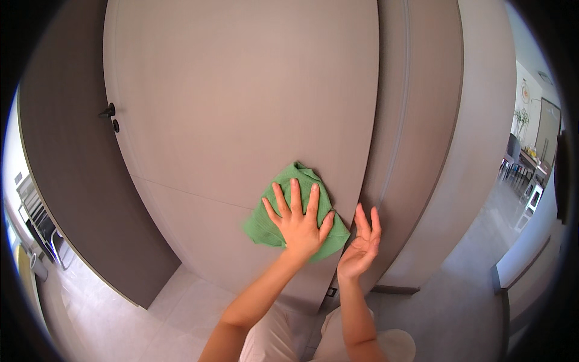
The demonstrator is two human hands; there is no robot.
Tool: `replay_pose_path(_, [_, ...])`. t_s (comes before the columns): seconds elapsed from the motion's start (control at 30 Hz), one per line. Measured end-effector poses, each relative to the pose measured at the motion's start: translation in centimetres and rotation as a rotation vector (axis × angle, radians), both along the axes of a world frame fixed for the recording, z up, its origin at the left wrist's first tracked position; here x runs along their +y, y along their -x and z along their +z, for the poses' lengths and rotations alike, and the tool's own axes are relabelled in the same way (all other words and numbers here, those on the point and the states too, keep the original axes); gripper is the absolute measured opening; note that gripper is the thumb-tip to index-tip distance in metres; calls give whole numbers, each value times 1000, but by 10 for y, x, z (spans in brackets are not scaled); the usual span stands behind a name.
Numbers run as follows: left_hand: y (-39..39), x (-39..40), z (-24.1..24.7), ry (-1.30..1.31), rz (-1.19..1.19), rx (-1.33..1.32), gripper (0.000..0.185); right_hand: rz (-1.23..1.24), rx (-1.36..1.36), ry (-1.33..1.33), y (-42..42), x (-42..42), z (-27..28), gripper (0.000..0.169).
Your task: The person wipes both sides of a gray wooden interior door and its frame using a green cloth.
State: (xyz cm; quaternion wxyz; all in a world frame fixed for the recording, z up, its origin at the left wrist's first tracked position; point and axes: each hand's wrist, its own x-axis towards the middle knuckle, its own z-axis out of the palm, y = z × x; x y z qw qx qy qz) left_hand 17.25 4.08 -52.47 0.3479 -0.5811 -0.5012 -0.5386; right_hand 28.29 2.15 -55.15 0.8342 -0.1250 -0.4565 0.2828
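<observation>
My left hand (pixel 301 221) lies flat with its fingers spread on a green cloth (pixel 267 224), pressing it against the beige door panel (pixel 239 113). The cloth is crumpled at its upper corner and spreads out past the palm on both sides. To the right, my right hand (pixel 362 246) is raised beside the door's edge, palm turned up, fingers slightly curled and holding nothing. Whether it touches the edge I cannot tell. A thin horizontal seam crosses the door at the height of the cloth.
A black door handle (pixel 107 111) sits at the door's left side, next to a dark panel (pixel 81 158). The door frame (pixel 420 113) stands at the right. Grey floor tiles (pixel 190 307) lie below. White stools (pixel 529 203) and a table are far right; a metal rack is far left.
</observation>
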Motion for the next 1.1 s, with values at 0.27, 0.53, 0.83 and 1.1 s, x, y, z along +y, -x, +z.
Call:
replay_pose_path(0.27, [28, 2, -90, -107, -53, 851, 59, -512, -263, -43, -20, -13, -29, 56])
replay_pose_path(0.53, [4, 3, -35, -82, 1, -419, 60, -583, -402, -2, -26, -19, -47, 43])
replay_pose_path(0.83, [40, 0, -115, -93, -3, 568, 49, -592, -472, -27, -21, -24, -63, 44])
replay_pose_path(1.1, [57, 7, -50, -7, 114, -631, 73, -718, -660, -27, 0, -27, -71, 42])
